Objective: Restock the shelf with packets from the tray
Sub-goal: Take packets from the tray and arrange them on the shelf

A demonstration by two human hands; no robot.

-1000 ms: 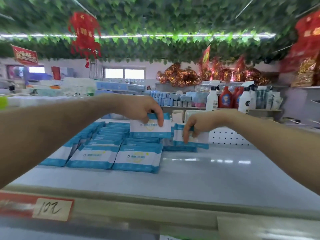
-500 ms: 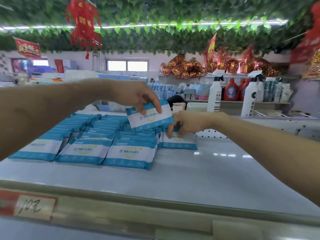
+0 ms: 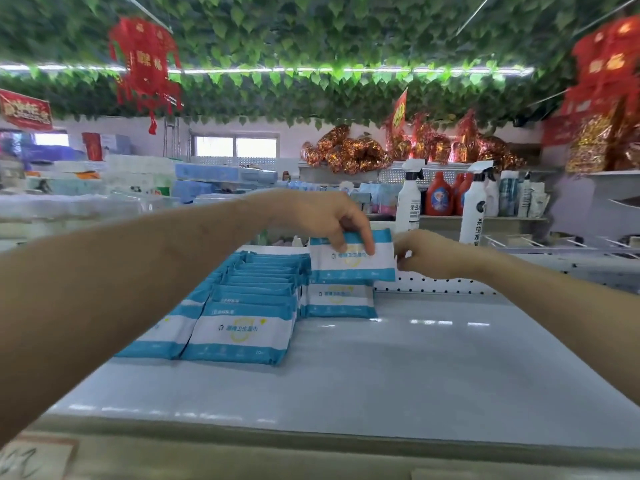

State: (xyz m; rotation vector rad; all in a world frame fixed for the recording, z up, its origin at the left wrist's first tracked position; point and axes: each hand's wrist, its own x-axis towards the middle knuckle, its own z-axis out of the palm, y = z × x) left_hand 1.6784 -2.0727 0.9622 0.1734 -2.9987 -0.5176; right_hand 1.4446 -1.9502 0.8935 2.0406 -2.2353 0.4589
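Note:
My left hand (image 3: 322, 216) pinches a white and blue packet (image 3: 349, 265) by its top edge and holds it upright at the back of the grey shelf (image 3: 398, 368). Directly under it another packet (image 3: 337, 301) stands on the shelf. My right hand (image 3: 424, 252) has its fingertips at the held packet's right edge. To the left, rows of the same packets (image 3: 252, 306) lie overlapping on the shelf. The tray is out of view.
White spray bottles (image 3: 408, 197) and red bottles (image 3: 439, 197) stand on a shelf behind. A pegboard back wall (image 3: 436, 287) borders the shelf's rear. A price label (image 3: 31, 459) sits on the front edge at lower left.
My left hand has carried its packet to the right, over the packet that my right hand set down. My right hand has let that packet go and risen to the held packet's edge.

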